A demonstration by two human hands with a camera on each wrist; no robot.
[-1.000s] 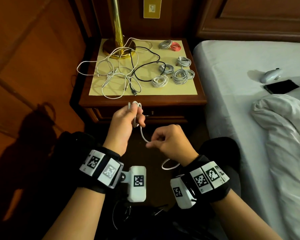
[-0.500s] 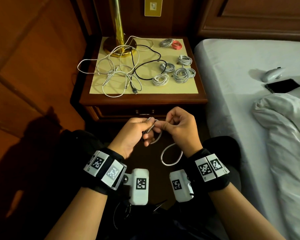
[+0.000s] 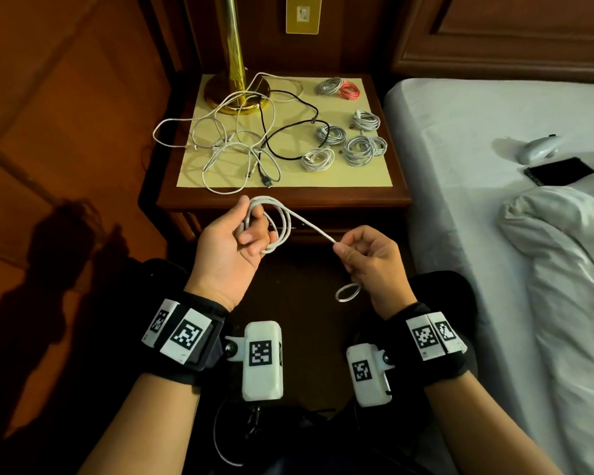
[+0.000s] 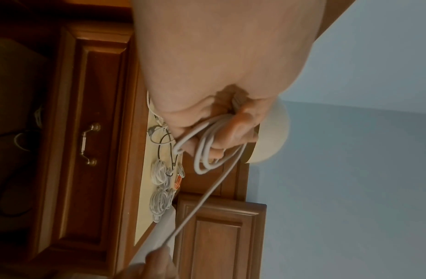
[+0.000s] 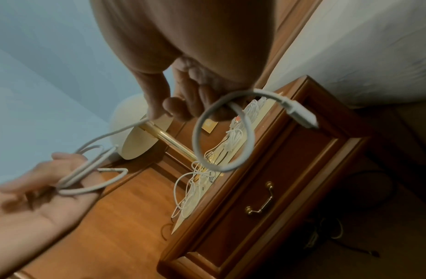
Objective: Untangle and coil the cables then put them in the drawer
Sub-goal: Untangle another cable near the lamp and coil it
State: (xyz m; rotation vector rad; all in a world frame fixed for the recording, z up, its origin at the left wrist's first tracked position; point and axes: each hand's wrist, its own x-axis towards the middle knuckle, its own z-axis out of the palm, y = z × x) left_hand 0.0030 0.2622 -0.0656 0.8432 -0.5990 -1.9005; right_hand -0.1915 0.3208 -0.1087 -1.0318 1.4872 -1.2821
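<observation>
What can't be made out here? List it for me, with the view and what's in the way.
- Drawer: shut in both wrist views, so its inside is hidden.
- Left hand: the left wrist view shows the white cable looped on it, but the palm hides the end it holds.
- Tangled cables: too fine in the head view to count.
- Right hand: its fingers hide the cable's run through it.

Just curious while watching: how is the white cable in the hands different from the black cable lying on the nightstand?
The white cable is held off the table, partly looped in the left hand and pinched by the right hand; the black cable lies on the nightstand. The white cable forms neat loops; the black cable sprawls, crossing other loose white cables. Neither is in the drawer yet.
</observation>
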